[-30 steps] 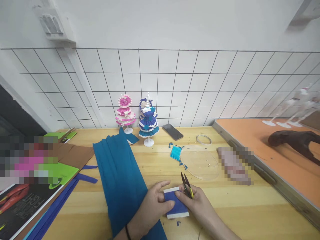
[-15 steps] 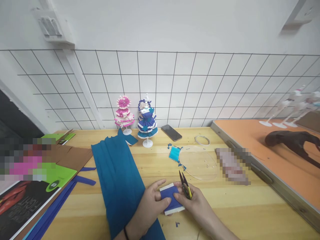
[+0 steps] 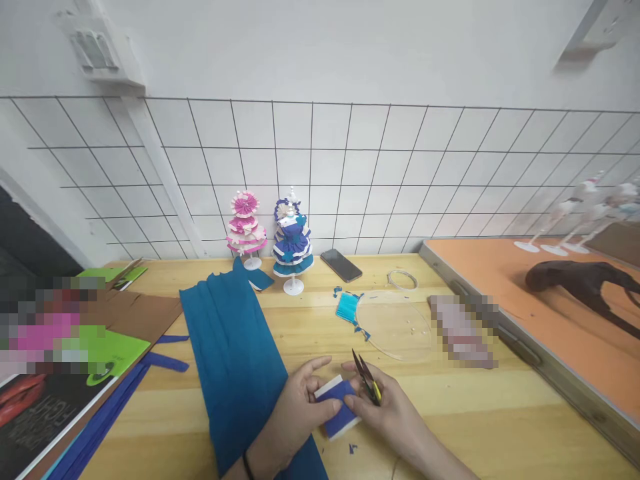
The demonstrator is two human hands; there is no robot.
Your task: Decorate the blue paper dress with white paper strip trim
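Note:
A small folded piece of blue and white paper is held low over the table between both hands. My left hand pinches its left side, thumb lying on top. On the other side, my right hand grips the paper's right edge and also holds small scissors with yellow-and-black handles, blades parted and pointing away. A long sheet of teal crepe paper runs beneath my left wrist. Tiny blue scraps lie just below the hands.
Two tiered paper-dress figures, one pink and one blue, stand by the wall beside a phone. Turquoise thread and a clear round plate lie ahead. Paper packs fill the left; an orange tray is right.
The folded paper has tilted and shifted slightly left and down in my fingers. The scissors have moved a little left and down with my right hand.

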